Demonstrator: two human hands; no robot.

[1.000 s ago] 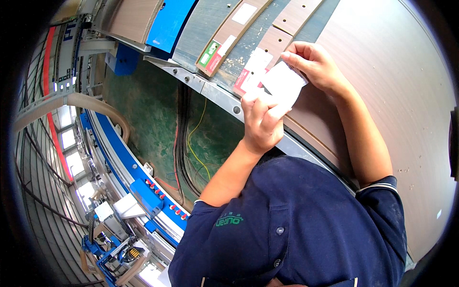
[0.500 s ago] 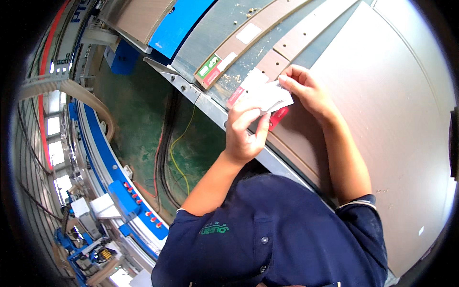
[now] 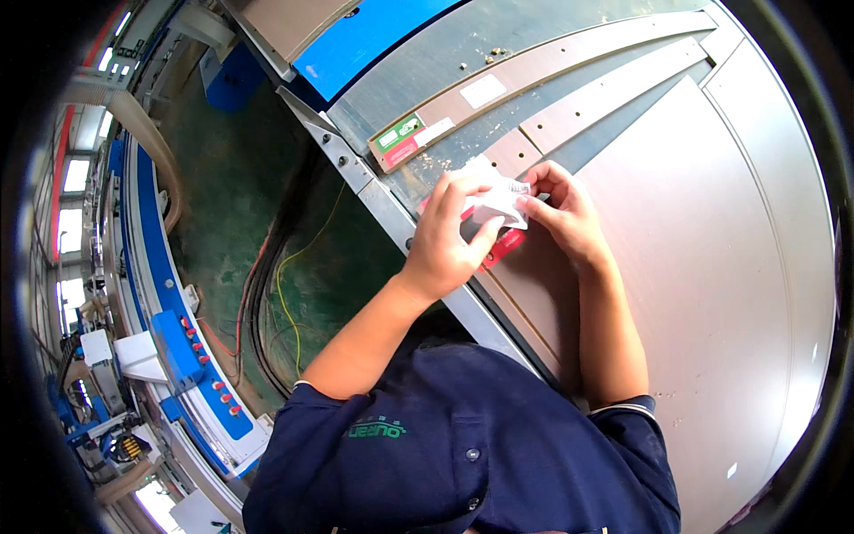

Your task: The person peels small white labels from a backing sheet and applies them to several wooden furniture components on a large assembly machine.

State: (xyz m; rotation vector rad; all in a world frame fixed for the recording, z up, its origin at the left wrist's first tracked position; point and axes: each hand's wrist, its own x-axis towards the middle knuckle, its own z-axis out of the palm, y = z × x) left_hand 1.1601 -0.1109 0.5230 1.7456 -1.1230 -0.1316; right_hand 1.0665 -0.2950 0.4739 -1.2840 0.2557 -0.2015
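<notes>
- The left hand [image 3: 445, 245] comes in over the metal rail at the near-left edge of the work surface, fingers curled and thumb pressed against a small white paper label sheet [image 3: 495, 203], pinching its left end.
- The right hand [image 3: 560, 209] meets it from the other side, fingertips [image 3: 532, 191] pinched on the sheet's right end; the two hands hold the sheet between them, just above the panels.
- The white label sheet sits over the near-left corner of a large brown panel [image 3: 712, 294], close to the rail [image 3: 391, 214], with a red tag [image 3: 503, 247] showing just under it, touching the panel's edge.
- Whether the sheet lies flat on the panel or is lifted off it cannot be told.
- Farther along the surface, a narrow brown strip [image 3: 551, 62] runs toward the far edge; it carries a white sticker [image 3: 483, 91] and, at its near-left end, a green-and-red sticker [image 3: 400, 141].
- A second narrow brown strip [image 3: 614, 93] lies just beside the first, between it and the large panel.
- Small chips of debris are scattered on the grey surface [image 3: 463, 44] near the far edge.
- Left of the rail, cables [image 3: 285, 285] run across a green floor.
</notes>
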